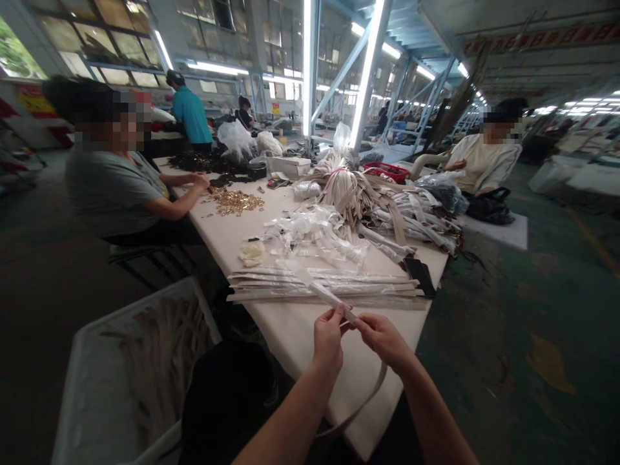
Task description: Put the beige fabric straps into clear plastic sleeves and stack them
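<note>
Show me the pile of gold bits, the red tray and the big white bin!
Gold metal pieces (236, 201): head view, middle of the pile.
Red tray (387, 169): head view, its rim.
White bin (140, 305): head view, its top edge.

left hand and right hand pinch beige strap | plastic-wrapped straps lie just ahead on worktop | white bin of straps at left

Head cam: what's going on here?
The person's left hand and right hand pinch a beige strap above a white table, its tail hanging in a loop. Plastic-wrapped straps lie stacked ahead. A white bin of straps sits to the left. A co-worker sits beside gold metal fittings.
</note>
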Motion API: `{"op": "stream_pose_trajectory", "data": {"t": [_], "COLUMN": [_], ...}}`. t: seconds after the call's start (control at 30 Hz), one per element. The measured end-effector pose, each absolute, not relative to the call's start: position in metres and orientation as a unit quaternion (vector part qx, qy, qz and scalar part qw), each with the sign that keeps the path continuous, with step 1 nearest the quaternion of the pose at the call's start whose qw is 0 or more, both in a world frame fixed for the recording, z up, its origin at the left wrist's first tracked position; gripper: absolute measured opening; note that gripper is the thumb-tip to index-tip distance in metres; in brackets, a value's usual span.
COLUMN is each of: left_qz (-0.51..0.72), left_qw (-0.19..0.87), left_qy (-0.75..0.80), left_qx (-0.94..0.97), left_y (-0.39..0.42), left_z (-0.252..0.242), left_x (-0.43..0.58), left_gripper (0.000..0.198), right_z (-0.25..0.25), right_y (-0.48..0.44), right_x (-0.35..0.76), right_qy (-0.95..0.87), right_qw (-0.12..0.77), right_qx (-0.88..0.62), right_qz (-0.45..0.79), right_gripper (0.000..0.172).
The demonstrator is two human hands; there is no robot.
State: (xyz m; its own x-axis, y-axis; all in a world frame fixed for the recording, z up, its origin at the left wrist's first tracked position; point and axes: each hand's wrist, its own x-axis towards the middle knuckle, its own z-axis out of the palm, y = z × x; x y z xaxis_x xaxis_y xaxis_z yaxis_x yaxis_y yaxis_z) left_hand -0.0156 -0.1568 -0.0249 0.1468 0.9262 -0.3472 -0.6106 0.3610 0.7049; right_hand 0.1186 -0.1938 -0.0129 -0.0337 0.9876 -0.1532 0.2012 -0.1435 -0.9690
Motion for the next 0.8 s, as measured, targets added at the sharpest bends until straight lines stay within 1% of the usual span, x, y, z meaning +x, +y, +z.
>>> {"op": "stream_pose_trajectory", "data": {"t": [0.17, 0.37, 0.43, 0.5, 0.6, 0.7, 0.8], "left_qz": [0.483, 0.462, 0.471, 0.503, 0.549, 0.549, 0.523], "left_qw": [0.753, 0.834, 0.829, 0.807, 0.775, 0.772, 0.785], "left_qy": [0.376, 0.259, 0.257, 0.263, 0.264, 0.264, 0.268], "left_qx": [0.243, 0.153, 0.156, 0.162, 0.167, 0.181, 0.195], "left_y": [-0.179, -0.169, -0.162, -0.154, -0.148, -0.153, -0.163], "left_z": [-0.03, -0.045, -0.048, -0.046, -0.039, -0.036, -0.037], "left_x": [-0.006, -0.004, -0.004, -0.008, -0.014, -0.01, 0.0], "left_gripper": [0.039, 0.04, 0.037, 0.036, 0.037, 0.039, 0.043], "right_z": [-0.013, -0.022, -0.026, -0.031, -0.034, -0.031, -0.022], "right_y": [-0.195, -0.198, -0.202, -0.209, -0.217, -0.213, -0.201], "right_x": [0.13, 0.126, 0.124, 0.126, 0.13, 0.127, 0.12], "right_qy": [-0.505, -0.482, -0.466, -0.435, -0.409, -0.416, -0.429], "right_qw": [0.401, 0.388, 0.381, 0.368, 0.358, 0.39, 0.409], "right_qx": [-0.564, -0.564, -0.571, -0.553, -0.512, -0.516, -0.524], "right_qz": [0.516, 0.546, 0.558, 0.607, 0.665, 0.639, 0.612], "right_gripper": [0.051, 0.052, 0.054, 0.055, 0.05, 0.044, 0.046]}}
